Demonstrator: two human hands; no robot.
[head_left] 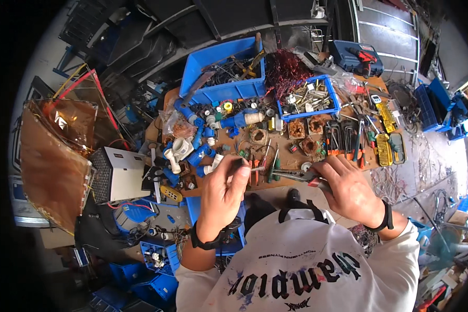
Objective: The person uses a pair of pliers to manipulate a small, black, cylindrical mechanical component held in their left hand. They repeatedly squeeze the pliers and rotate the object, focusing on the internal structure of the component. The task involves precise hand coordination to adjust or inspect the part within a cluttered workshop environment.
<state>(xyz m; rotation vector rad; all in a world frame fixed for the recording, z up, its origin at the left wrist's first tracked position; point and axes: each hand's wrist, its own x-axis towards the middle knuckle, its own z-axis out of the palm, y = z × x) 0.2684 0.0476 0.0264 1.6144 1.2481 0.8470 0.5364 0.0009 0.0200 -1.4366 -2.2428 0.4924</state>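
Near the front edge of the cluttered workbench (229, 145), my left hand (224, 190) is closed, thumb up, round a small dark piece (244, 163) with a short grey tip, too small to make out clearly. My right hand (348, 190) grips long-nosed pliers with red-and-dark handles (312, 179); their metal jaws point left toward my left fingertips, and I cannot tell whether they touch the piece. Green-handled (275, 161) and orange-handled tools (255, 176) lie just beyond my hands, with blue and white pipe fittings (197, 154) to the left.
Blue bins of tools (223, 88) and metal parts (307, 110) line the bench's back, beside a drill (365, 58). Hex keys (338, 138) and yellow cases (383, 153) lie right. A white box (120, 174) and brown panel (54, 171) stand left; blue crates (158, 260) sit lower left.
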